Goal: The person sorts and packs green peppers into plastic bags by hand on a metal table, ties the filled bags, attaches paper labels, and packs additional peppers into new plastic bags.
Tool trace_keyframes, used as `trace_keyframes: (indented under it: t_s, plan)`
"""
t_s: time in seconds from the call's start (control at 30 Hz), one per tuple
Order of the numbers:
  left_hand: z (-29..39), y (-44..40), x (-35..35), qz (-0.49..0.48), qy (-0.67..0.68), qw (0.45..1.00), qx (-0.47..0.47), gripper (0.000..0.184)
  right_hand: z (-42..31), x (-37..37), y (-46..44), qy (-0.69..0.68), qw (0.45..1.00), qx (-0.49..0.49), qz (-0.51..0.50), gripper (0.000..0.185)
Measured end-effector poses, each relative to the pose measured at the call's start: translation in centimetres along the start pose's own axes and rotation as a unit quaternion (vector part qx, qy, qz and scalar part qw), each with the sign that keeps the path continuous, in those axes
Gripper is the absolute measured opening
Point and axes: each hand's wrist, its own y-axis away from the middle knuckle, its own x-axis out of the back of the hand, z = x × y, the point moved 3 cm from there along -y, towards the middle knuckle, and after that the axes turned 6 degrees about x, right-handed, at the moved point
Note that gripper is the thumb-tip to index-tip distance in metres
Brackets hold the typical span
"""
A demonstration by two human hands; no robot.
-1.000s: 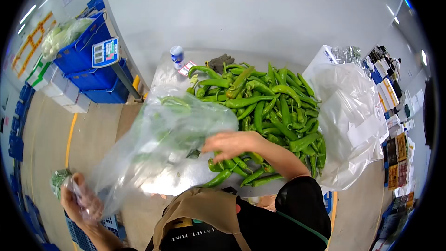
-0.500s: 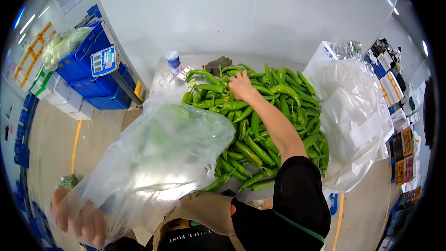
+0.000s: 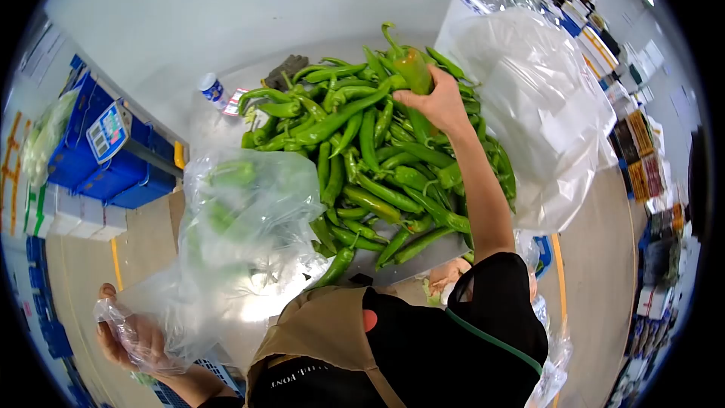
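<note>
Long green peppers [image 3: 377, 196] lie heaped on a metal table [image 3: 257, 298]. At the back of the heap my right hand [image 3: 438, 102] is closed round a thick pepper [image 3: 411, 70] with a brownish-orange patch. My left hand [image 3: 136, 338], at the lower left, has its fingers bent round the gathered end of a clear plastic bag [image 3: 242, 219]. The bag stretches over the left part of the table, and green shapes show blurred through it.
A white and blue can [image 3: 213, 89], a red-edged label [image 3: 235, 102] and a dark glove [image 3: 285, 70] stand or lie behind the heap. White plastic bags [image 3: 529, 113] cover the right side. A scale display [image 3: 108, 131] and blue crates [image 3: 143, 174] are at the left.
My right hand has moved from beside the bag to the back of the heap and taken hold of a pepper. The bag has shifted with my left hand. The view has turned.
</note>
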Motion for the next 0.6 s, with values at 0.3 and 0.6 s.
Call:
trace_keyframes:
  t_s: [0.3,0.6]
  plan:
    - [-0.5,-1.2,1.4,0.034,0.002,0.999,-0.038,0.048,-0.3,-4.9,15.9,0.091,0.971,-0.119,-0.188,0.036]
    - [-1.5,-2.9,0.6,0.000,0.037,0.999,0.035,0.039,-0.3,-13.4,22.3,0.447,0.894,-0.009,-0.029,0.038]
